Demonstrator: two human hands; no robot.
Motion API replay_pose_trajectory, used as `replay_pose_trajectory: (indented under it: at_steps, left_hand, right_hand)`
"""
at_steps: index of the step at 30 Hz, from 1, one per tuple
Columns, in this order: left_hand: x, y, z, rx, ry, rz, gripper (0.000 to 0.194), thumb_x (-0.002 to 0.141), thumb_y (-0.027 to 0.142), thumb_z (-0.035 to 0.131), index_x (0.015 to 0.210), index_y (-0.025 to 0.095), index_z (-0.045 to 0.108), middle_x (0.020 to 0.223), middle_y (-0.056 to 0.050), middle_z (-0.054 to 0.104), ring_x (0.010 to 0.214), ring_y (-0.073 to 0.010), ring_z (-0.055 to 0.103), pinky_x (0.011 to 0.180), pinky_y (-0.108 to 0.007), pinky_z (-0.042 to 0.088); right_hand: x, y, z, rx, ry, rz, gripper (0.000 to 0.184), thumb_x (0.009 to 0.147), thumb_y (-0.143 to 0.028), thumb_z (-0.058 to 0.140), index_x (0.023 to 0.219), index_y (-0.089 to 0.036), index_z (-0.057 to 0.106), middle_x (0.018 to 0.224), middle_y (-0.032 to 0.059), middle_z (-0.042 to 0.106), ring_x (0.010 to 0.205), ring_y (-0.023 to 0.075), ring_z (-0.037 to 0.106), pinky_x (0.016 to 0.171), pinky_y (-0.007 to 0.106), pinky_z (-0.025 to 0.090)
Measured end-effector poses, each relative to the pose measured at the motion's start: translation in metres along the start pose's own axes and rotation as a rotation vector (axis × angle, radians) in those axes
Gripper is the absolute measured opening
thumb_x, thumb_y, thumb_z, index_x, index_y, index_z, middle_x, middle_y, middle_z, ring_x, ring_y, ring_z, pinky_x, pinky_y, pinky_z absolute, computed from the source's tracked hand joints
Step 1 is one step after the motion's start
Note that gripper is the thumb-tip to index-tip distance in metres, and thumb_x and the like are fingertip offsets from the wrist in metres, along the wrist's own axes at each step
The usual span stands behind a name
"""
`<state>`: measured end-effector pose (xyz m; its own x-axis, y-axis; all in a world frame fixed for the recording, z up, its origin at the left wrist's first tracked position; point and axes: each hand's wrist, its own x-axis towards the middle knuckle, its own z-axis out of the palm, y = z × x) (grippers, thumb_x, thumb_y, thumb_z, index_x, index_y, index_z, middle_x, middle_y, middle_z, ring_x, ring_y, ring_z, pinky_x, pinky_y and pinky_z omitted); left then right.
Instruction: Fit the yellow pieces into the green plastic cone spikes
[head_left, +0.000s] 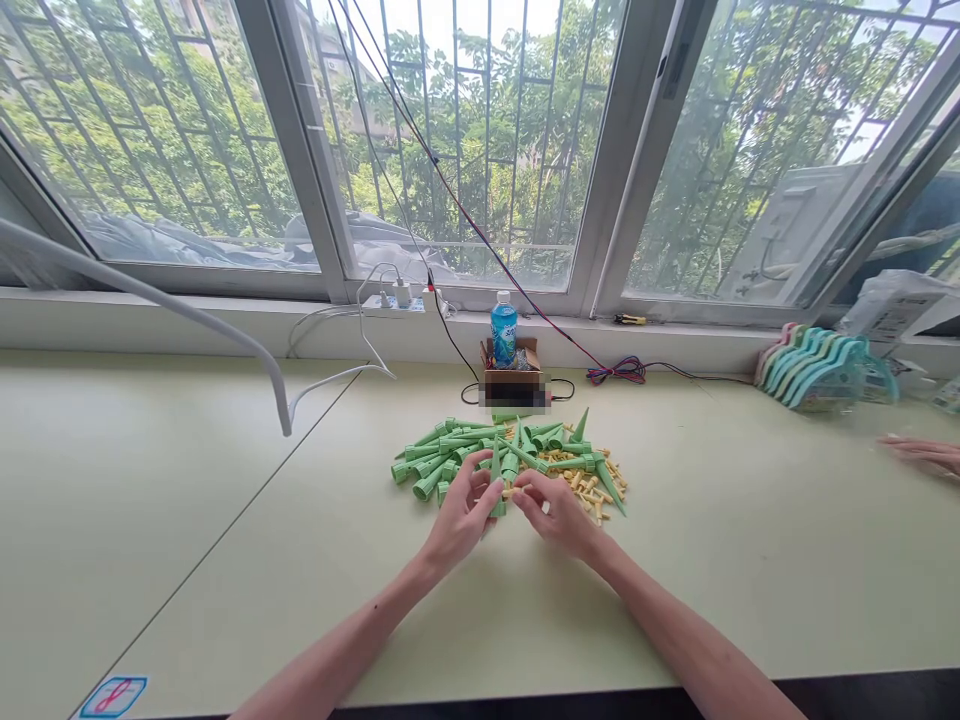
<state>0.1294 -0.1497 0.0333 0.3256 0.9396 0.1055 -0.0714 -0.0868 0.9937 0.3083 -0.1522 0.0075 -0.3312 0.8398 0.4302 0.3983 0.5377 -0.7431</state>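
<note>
My left hand [469,508] is closed around a green plastic spike [496,468], its pointed end up and its wide collar low. Between the fingertips of my right hand [553,510] is a small yellow plastic valve [513,492], meeting the side of the spike. Whether the valve is seated in the spike or only touching it, I cannot tell. Just beyond my hands lies a heap of green spikes [431,462], with a pile of similar yellow valves [596,490] at its right side.
A blue bottle [504,332] stands in a small cardboard box [531,355] behind the heap. Cables [619,370] run along the back of the table [247,560]. Several hangers [814,368] stand at the right, near another person's hand [926,452]. A white curved tube [247,345] reaches in from the left.
</note>
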Motion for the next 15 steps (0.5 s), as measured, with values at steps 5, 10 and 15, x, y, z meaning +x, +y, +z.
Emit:
replay_pose_trajectory:
  at_steps: [5, 10, 15]
  left_hand:
    - [-0.0002, -0.0003, 0.0008, -0.002, -0.023, -0.003, 0.045, 0.087, 0.049, 0.060, 0.123, 0.027, 0.044, 0.075, 0.004, 0.041, 0.063, -0.0111, 0.044, 0.045, -0.016, 0.038]
    - [-0.0003, 0.0020, 0.0007, -0.005, -0.010, -0.019, 0.045, 0.087, 0.049, 0.060, 0.123, 0.027, 0.044, 0.074, 0.005, 0.036, 0.061, -0.0099, 0.041, 0.044, -0.015, 0.037]
    - [0.0003, 0.0019, 0.0000, -0.001, -0.005, -0.009, 0.043, 0.088, 0.048, 0.059, 0.122, 0.027, 0.044, 0.073, 0.006, 0.034, 0.059, -0.0096, 0.037, 0.044, -0.015, 0.037]
  right_hand:
    - [0.0006, 0.0034, 0.0013, -0.005, 0.000, 0.008, 0.036, 0.100, -0.043, 0.040, 0.075, -0.020, 0.052, 0.053, -0.0047, 0.041, 0.046, 0.0108, 0.035, 0.047, 0.025, 0.028]
    - [0.0005, 0.0024, 0.0014, 0.006, -0.001, 0.016, 0.030, 0.099, -0.042, 0.043, 0.084, -0.020, 0.055, 0.053, -0.0057, 0.040, 0.045, 0.0107, 0.033, 0.046, 0.025, 0.027]
    - [-0.0007, -0.0003, 0.0003, 0.021, -0.007, 0.009, 0.023, 0.097, -0.042, 0.047, 0.101, -0.020, 0.054, 0.053, -0.0074, 0.038, 0.045, 0.0111, 0.033, 0.047, 0.025, 0.030]
